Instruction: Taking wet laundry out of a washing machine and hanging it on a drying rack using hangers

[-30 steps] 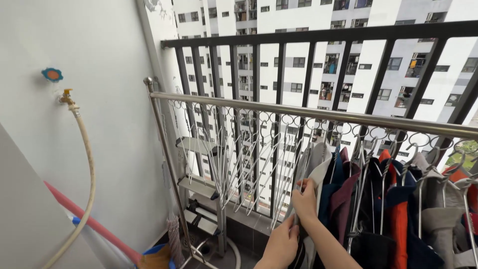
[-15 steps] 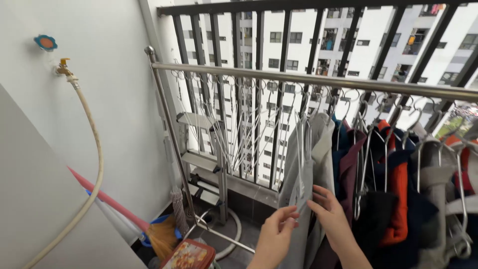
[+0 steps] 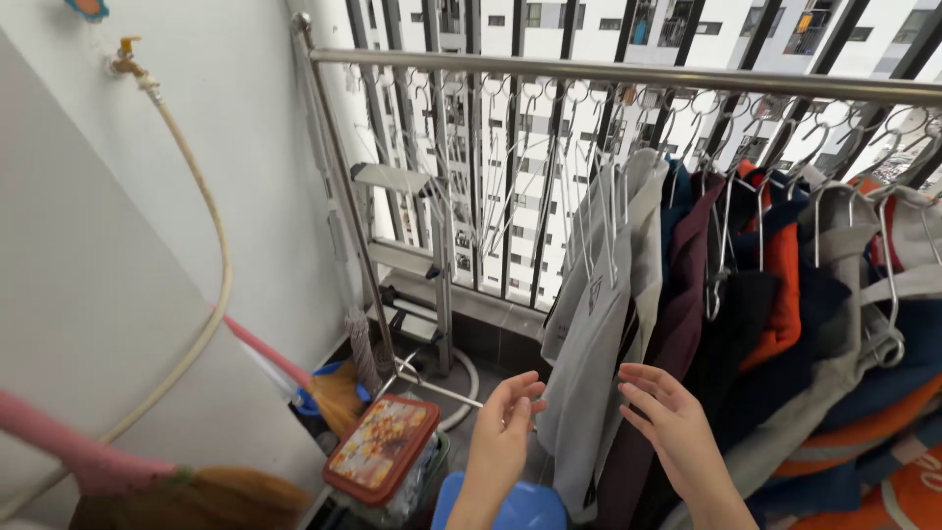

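Both hands have let go: left hand [image 3: 502, 432] and right hand [image 3: 672, 422], fingers spread, flank the grey garment [image 3: 599, 344].

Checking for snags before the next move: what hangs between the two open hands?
In the head view, the lower part of the light grey garment on its wire hanger hangs between the left hand and the right hand; neither visibly holds it.

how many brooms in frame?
2. One broom leans in the corner by the wall, pink handle up, bristles beside the patterned tin lid. The other broom crosses the bottom left edge. More may be hidden below the frame.
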